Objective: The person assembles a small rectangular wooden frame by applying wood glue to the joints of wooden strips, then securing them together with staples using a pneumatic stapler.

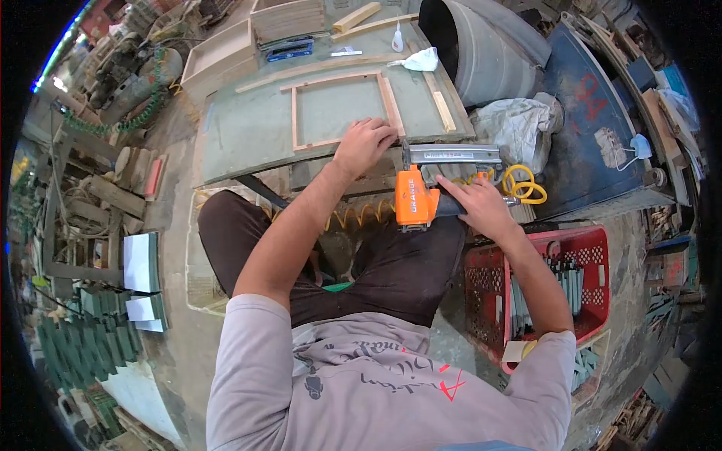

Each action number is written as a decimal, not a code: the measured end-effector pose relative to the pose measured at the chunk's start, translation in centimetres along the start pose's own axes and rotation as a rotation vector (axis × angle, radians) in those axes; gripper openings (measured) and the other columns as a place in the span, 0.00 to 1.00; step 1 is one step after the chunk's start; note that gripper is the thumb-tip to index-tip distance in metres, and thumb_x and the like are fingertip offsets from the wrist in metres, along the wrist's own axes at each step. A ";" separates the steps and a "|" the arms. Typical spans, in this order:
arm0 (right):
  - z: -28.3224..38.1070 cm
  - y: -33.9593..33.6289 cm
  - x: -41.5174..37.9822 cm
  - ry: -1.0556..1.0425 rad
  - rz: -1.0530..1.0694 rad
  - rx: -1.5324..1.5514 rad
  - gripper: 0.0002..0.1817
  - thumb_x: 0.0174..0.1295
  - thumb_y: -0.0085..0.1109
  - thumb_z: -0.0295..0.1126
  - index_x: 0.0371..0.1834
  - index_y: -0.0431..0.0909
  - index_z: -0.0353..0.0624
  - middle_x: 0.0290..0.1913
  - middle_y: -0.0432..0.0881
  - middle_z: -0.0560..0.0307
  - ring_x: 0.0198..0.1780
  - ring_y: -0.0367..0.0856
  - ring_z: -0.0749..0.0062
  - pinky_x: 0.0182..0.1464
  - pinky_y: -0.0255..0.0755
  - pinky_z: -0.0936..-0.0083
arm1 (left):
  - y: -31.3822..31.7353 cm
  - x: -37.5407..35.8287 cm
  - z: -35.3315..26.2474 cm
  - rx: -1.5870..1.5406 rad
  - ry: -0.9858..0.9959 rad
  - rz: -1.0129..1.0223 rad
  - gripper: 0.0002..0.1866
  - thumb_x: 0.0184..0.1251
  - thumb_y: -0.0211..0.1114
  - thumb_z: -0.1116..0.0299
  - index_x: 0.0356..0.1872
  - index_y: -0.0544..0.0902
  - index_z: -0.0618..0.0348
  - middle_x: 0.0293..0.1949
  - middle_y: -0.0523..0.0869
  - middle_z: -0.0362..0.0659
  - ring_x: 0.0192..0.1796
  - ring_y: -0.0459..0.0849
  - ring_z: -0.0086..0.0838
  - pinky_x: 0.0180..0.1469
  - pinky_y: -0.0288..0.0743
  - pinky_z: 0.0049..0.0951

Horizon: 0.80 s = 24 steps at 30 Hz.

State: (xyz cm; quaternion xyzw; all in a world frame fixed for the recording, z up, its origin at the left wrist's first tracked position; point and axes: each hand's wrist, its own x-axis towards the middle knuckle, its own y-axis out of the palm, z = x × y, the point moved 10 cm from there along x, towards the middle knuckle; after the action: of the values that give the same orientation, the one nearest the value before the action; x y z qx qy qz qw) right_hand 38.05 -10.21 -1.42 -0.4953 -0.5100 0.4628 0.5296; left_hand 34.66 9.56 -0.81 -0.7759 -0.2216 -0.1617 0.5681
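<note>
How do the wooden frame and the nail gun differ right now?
The wooden frame is an open rectangle of slim, bare strips; the nail gun is a bulky, orange-bodied tool. The wooden frame lies flat on the tabletop; the nail gun is in the right hand, by the tabletop's near edge. Shared: each has a hand at it, the left hand being at the frame's near-right corner.

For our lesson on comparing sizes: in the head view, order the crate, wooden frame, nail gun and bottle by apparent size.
1. Red crate
2. Wooden frame and nail gun: outlines too alike to rank
3. White bottle
</note>
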 end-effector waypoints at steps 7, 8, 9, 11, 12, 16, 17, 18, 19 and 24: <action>-0.6 0.5 0.9 0.005 0.059 -0.002 0.49 0.45 0.66 0.25 0.75 0.55 0.54 0.34 0.80 0.56 0.40 0.79 0.61 0.51 0.68 0.66 | -0.2 0.3 0.3 -0.144 0.022 -0.009 0.08 0.64 0.63 0.69 0.41 0.84 0.57 0.41 0.85 0.45 0.46 0.82 0.41 0.51 0.75 0.40; -0.6 0.4 0.9 -0.007 0.040 -0.012 0.49 0.45 0.66 0.24 0.76 0.55 0.55 0.34 0.80 0.56 0.40 0.79 0.62 0.51 0.68 0.67 | -0.2 0.3 0.3 -0.147 0.022 -0.004 0.07 0.63 0.63 0.69 0.40 0.84 0.57 0.40 0.85 0.45 0.46 0.82 0.41 0.50 0.76 0.40; -0.6 0.5 1.0 -0.007 0.043 -0.011 0.49 0.45 0.66 0.24 0.76 0.55 0.55 0.34 0.80 0.56 0.40 0.79 0.62 0.51 0.68 0.67 | -0.1 0.3 0.3 -0.149 0.020 -0.004 0.07 0.63 0.63 0.69 0.40 0.84 0.57 0.40 0.85 0.45 0.46 0.82 0.41 0.50 0.76 0.40; -0.6 0.4 1.3 -0.018 0.027 -0.016 0.49 0.45 0.65 0.24 0.76 0.55 0.55 0.34 0.80 0.57 0.40 0.79 0.62 0.50 0.68 0.67 | -0.1 0.4 0.4 -0.152 0.012 -0.003 0.07 0.63 0.63 0.70 0.40 0.84 0.57 0.38 0.86 0.46 0.45 0.82 0.41 0.50 0.76 0.39; -0.6 0.5 1.3 -0.019 0.029 -0.014 0.49 0.45 0.65 0.24 0.76 0.55 0.55 0.34 0.80 0.57 0.40 0.79 0.62 0.50 0.68 0.67 | -0.2 0.3 0.4 -0.153 0.010 -0.002 0.07 0.63 0.63 0.70 0.40 0.84 0.57 0.38 0.86 0.46 0.45 0.82 0.41 0.50 0.76 0.39; -0.6 0.7 1.4 -0.029 0.026 -0.012 0.49 0.45 0.65 0.23 0.75 0.56 0.55 0.35 0.80 0.57 0.41 0.79 0.62 0.50 0.68 0.67 | -0.1 0.4 0.5 -0.167 -0.004 0.003 0.07 0.62 0.64 0.69 0.39 0.84 0.57 0.37 0.86 0.46 0.45 0.82 0.41 0.50 0.76 0.39; -0.7 0.8 1.4 -0.029 0.033 -0.013 0.49 0.45 0.65 0.23 0.75 0.56 0.55 0.35 0.80 0.56 0.41 0.79 0.62 0.50 0.68 0.67 | -0.1 0.4 0.5 -0.162 0.001 0.006 0.07 0.62 0.64 0.69 0.39 0.84 0.57 0.37 0.86 0.46 0.44 0.82 0.41 0.50 0.76 0.39; -0.6 0.8 1.4 -0.030 0.034 -0.012 0.49 0.45 0.65 0.23 0.75 0.56 0.55 0.35 0.80 0.56 0.41 0.79 0.62 0.50 0.68 0.67 | 0.1 0.4 0.7 -0.162 -0.001 0.007 0.07 0.62 0.64 0.69 0.39 0.84 0.57 0.37 0.86 0.46 0.44 0.82 0.41 0.50 0.76 0.39; -0.6 0.8 1.4 -0.028 0.036 -0.015 0.49 0.45 0.65 0.23 0.75 0.56 0.55 0.35 0.80 0.56 0.41 0.79 0.62 0.50 0.68 0.67 | 0.2 0.4 0.8 -0.176 -0.002 -0.007 0.06 0.62 0.63 0.69 0.38 0.84 0.57 0.35 0.85 0.46 0.44 0.82 0.42 0.49 0.75 0.40; -0.6 0.8 1.5 -0.019 0.047 -0.007 0.48 0.45 0.66 0.24 0.75 0.57 0.55 0.35 0.80 0.56 0.41 0.79 0.61 0.51 0.68 0.67 | 0.1 0.5 0.8 -0.197 -0.011 -0.008 0.06 0.62 0.63 0.69 0.36 0.84 0.57 0.34 0.85 0.46 0.43 0.81 0.42 0.49 0.74 0.41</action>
State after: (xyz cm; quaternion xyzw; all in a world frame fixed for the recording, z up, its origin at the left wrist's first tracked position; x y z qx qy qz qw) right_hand 38.79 -8.64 -2.07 -0.5046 -0.5048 0.4779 0.5119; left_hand 35.11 10.33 -0.90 -0.8279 -0.2106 -0.1807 0.4874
